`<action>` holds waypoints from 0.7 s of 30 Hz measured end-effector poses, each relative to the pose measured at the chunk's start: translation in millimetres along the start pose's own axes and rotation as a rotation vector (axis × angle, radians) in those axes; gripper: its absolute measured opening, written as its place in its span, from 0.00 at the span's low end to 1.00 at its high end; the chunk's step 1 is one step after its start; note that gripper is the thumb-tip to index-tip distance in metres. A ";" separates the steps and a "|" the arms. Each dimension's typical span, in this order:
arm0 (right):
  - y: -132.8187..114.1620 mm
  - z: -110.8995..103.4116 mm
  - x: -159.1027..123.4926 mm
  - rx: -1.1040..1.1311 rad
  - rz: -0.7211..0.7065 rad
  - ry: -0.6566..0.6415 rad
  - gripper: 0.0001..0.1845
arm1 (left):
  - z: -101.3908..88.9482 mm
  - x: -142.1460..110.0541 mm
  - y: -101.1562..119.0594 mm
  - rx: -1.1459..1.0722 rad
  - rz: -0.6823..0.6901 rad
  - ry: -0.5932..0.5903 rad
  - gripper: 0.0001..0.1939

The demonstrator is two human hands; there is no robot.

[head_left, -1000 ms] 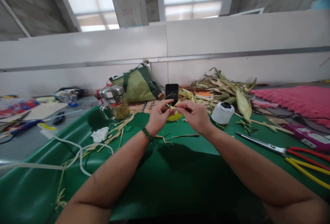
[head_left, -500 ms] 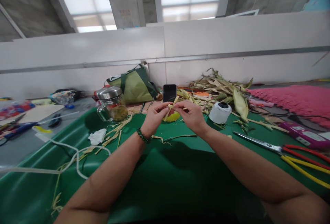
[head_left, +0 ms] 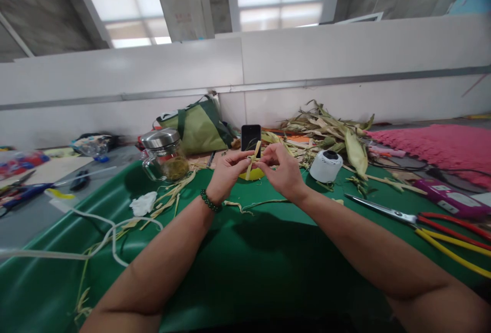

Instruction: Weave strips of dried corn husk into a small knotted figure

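Between my two hands, above the green mat, is a pale yellow strip of corn husk (head_left: 253, 158) that looks crossed or knotted at its middle. My left hand (head_left: 229, 170) pinches it at the left side, thumb and fingers together. From the right, my right hand (head_left: 283, 168) has its thumb and fingertips closed at the strip's edge; the exact grip there is too small to make out. Just behind the hands lies a yellow round object (head_left: 253, 173), partly hidden. A phone (head_left: 250, 136) stands upright beyond them.
On the right are a white thread cone (head_left: 326, 166), long scissors (head_left: 399, 215), a purple device (head_left: 452, 200) and a heap of corn husks (head_left: 326, 128). To the left stand a lidded glass jar (head_left: 164, 156) and a green bag (head_left: 201, 126); a white tube (head_left: 114, 230) crosses the mat.
The husk strip has turned from slanting to more nearly upright. My right hand has shifted slightly right and its fingers have curled up, while my left hand keeps its pinch.
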State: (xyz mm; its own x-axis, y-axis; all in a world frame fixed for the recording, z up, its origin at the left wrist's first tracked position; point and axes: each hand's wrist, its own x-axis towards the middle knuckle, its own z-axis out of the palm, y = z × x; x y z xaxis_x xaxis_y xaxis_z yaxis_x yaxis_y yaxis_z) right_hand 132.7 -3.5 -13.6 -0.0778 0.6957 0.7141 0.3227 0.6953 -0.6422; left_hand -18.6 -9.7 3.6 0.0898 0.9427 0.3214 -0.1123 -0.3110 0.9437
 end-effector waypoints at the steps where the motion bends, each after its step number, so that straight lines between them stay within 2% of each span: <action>1: 0.4 0.0 0.1 -0.004 0.002 -0.004 0.10 | -0.1 -0.1 1.3 0.040 0.013 0.007 0.19; 4: 2.4 -0.5 0.4 -0.033 -0.021 -0.006 0.10 | -0.2 -0.6 5.1 0.151 0.069 0.017 0.17; 6: 3.7 -1.5 0.6 -0.081 -0.087 0.000 0.08 | -0.6 -0.7 5.9 0.158 0.084 0.014 0.17; 8: 3.6 -3.2 0.9 -0.205 -0.236 0.014 0.05 | -1.5 -0.2 5.0 0.116 0.064 0.023 0.17; 10: 1.2 -4.6 0.7 -0.403 -0.447 0.024 0.02 | -2.5 0.7 3.1 0.061 0.025 0.052 0.18; 13: -4.4 -4.3 -0.7 -0.649 -0.741 -0.033 0.08 | -3.2 1.6 1.4 0.046 0.007 0.086 0.17; 15: -6.7 -2.4 -2.1 -0.678 -0.834 -0.081 0.09 | -2.9 1.4 1.7 0.096 0.042 0.083 0.15; 18: -6.2 0.2 -2.7 -0.519 -0.803 -0.074 0.10 | -2.7 0.3 3.3 0.175 0.106 0.050 0.13; 21: -3.6 1.0 -1.0 -0.267 -0.592 0.006 0.08 | -3.6 -0.8 4.6 0.153 0.088 0.013 0.13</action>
State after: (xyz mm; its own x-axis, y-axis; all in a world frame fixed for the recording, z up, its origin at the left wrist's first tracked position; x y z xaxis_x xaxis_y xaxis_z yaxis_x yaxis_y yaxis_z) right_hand 130.7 -6.5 -12.3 -0.3092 0.2072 0.9282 0.4505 0.8914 -0.0490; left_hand -22.7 -11.5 7.5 0.0729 0.9122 0.4032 0.0331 -0.4063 0.9132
